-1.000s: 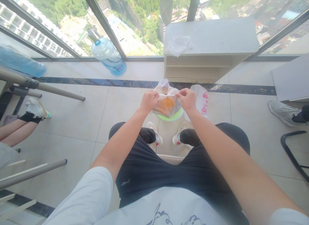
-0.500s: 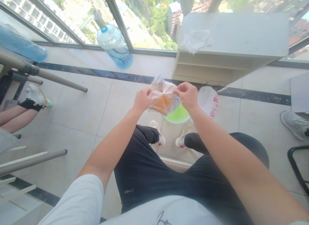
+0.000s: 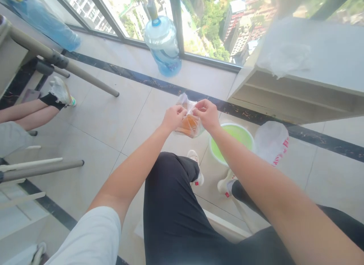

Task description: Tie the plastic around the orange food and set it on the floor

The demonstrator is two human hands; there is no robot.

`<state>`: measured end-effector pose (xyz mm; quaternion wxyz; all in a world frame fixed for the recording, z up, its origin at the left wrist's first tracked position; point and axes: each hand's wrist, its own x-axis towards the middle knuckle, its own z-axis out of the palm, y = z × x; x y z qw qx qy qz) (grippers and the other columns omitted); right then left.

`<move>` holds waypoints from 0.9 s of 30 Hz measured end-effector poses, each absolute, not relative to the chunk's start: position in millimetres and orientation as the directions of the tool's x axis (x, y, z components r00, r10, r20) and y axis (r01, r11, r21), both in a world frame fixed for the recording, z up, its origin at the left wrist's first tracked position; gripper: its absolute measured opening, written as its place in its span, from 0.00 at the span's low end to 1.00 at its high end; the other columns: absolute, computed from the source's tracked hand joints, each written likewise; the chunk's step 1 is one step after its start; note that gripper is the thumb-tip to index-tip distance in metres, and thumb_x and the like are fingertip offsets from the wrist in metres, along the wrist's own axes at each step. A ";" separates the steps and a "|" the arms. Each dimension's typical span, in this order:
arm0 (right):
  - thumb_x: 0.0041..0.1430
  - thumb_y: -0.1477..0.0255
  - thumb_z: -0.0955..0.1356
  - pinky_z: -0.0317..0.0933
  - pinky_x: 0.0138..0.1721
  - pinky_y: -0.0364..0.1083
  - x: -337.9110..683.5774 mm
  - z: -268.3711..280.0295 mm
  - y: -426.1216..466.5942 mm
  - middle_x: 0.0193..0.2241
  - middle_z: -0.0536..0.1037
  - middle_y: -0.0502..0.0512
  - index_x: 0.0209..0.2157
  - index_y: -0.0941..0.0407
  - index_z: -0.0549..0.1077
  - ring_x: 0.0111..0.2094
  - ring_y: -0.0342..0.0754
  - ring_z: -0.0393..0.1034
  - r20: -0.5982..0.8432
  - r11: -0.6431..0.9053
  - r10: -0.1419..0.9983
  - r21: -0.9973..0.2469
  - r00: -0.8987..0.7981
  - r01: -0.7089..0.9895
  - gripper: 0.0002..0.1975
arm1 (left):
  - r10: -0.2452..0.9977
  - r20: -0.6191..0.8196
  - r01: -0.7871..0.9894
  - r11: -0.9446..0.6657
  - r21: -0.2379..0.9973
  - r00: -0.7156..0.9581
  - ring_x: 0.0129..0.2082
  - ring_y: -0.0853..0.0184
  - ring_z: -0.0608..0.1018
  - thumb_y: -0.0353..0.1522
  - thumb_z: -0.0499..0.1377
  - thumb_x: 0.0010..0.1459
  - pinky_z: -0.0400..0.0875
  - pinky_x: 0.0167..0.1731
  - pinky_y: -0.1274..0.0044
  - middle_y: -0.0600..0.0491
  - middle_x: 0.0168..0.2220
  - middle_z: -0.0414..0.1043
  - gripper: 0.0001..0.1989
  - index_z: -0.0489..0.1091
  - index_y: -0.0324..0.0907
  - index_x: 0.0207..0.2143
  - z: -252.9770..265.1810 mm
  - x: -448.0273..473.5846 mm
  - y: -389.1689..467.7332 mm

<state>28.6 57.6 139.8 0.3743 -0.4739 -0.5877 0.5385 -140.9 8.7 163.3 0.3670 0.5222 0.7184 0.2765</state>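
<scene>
A clear plastic bag [image 3: 190,125] with something orange-brown inside hangs between my two hands, above the floor. My left hand [image 3: 174,117] pinches the gathered top of the bag on its left side. On the other side, my right hand [image 3: 207,112] pinches the same top, its fingertips close to the left ones. What the orange-brown contents are, I cannot make out through the plastic. Below and to the right of my right hand, a light green basin [image 3: 236,138] with a pale rim rests on the floor, partly behind my right forearm.
A white plastic bag with red print [image 3: 271,141] lies right of the basin. A white shelf unit [image 3: 307,88] stands by the window, thin plastic on its top. Large blue water bottles [image 3: 165,48] stand along the window. Another person's leg [image 3: 36,111] and table legs [image 3: 91,81] are at left.
The view has turned to the right. My hands have come closer together at the bag's top, and the bag now hangs left of the basin instead of over it.
</scene>
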 end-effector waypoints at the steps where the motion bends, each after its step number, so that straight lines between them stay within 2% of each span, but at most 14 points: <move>1: 0.53 0.71 0.70 0.71 0.38 0.49 16.3 128.7 59.7 0.34 0.76 0.52 0.34 0.54 0.71 0.36 0.47 0.74 -0.094 -0.053 0.955 -0.987 -0.282 0.151 0.06 | 0.942 -0.275 0.531 0.334 0.779 -0.189 0.30 0.66 0.78 0.34 0.58 0.60 0.74 0.33 0.74 0.52 0.28 0.76 0.08 0.72 0.42 0.29 152.4 -148.3 11.2; 6: 0.52 0.73 0.68 0.70 0.39 0.48 -46.1 72.9 66.1 0.33 0.76 0.52 0.33 0.54 0.70 0.35 0.47 0.72 -0.175 -0.112 0.939 -0.969 -0.296 0.218 0.04 | 0.845 -0.459 0.372 0.534 0.759 -0.276 0.30 0.68 0.79 0.30 0.58 0.62 0.74 0.32 0.75 0.51 0.34 0.78 0.06 0.69 0.42 0.30 98.9 -185.4 19.3; 9: 0.53 0.74 0.67 0.68 0.43 0.49 -76.5 43.6 65.4 0.32 0.76 0.51 0.32 0.54 0.70 0.36 0.47 0.71 -0.180 -0.088 0.930 -0.956 -0.320 0.281 0.03 | 0.805 -0.469 0.308 0.579 0.755 -0.363 0.33 0.66 0.80 0.31 0.59 0.63 0.75 0.34 0.75 0.50 0.34 0.77 0.06 0.69 0.43 0.32 66.7 -205.6 17.5; 13: 0.54 0.74 0.68 0.66 0.45 0.50 -97.3 8.4 60.5 0.33 0.77 0.53 0.31 0.54 0.70 0.36 0.48 0.69 -0.211 -0.067 0.907 -0.927 -0.365 0.369 0.02 | 0.790 -0.453 0.354 0.598 0.719 -0.414 0.34 0.65 0.78 0.35 0.61 0.63 0.75 0.37 0.74 0.52 0.30 0.75 0.08 0.70 0.43 0.30 22.7 -221.7 8.1; 17: 0.54 0.75 0.68 0.66 0.44 0.51 -99.4 -24.5 55.1 0.32 0.77 0.55 0.29 0.54 0.69 0.36 0.49 0.68 -0.302 -0.081 0.853 -0.882 -0.425 0.465 0.03 | 0.763 -0.529 0.368 0.644 0.671 -0.372 0.33 0.66 0.76 0.35 0.61 0.63 0.74 0.39 0.74 0.53 0.28 0.74 0.09 0.71 0.43 0.29 -16.8 -224.5 -4.7; 21: 0.51 0.77 0.68 0.66 0.44 0.51 -91.6 -51.2 50.5 0.31 0.76 0.54 0.30 0.54 0.70 0.34 0.49 0.68 -0.398 -0.098 0.806 -0.820 -0.438 0.564 0.04 | 0.755 -0.565 0.409 0.656 0.635 -0.333 0.35 0.64 0.77 0.32 0.58 0.63 0.73 0.41 0.73 0.51 0.32 0.77 0.07 0.71 0.43 0.31 -45.7 -216.8 -12.7; 24: 0.48 0.78 0.68 0.67 0.45 0.52 -81.8 -67.7 47.5 0.30 0.75 0.53 0.30 0.54 0.70 0.34 0.50 0.69 -0.438 -0.090 0.790 -0.776 -0.430 0.624 0.07 | 0.768 -0.584 0.484 0.628 0.609 -0.261 0.40 0.60 0.79 0.34 0.57 0.64 0.73 0.45 0.70 0.46 0.39 0.80 0.06 0.73 0.42 0.38 -60.3 -206.4 -15.2; 27: 0.46 0.80 0.69 0.68 0.47 0.54 -68.7 -81.7 42.7 0.31 0.76 0.53 0.30 0.54 0.69 0.35 0.52 0.71 -0.482 -0.081 0.767 -0.727 -0.424 0.681 0.10 | 0.747 -0.654 0.524 0.606 0.599 -0.116 0.47 0.54 0.80 0.34 0.59 0.61 0.72 0.49 0.67 0.40 0.48 0.79 0.14 0.73 0.40 0.48 -71.0 -196.2 -20.5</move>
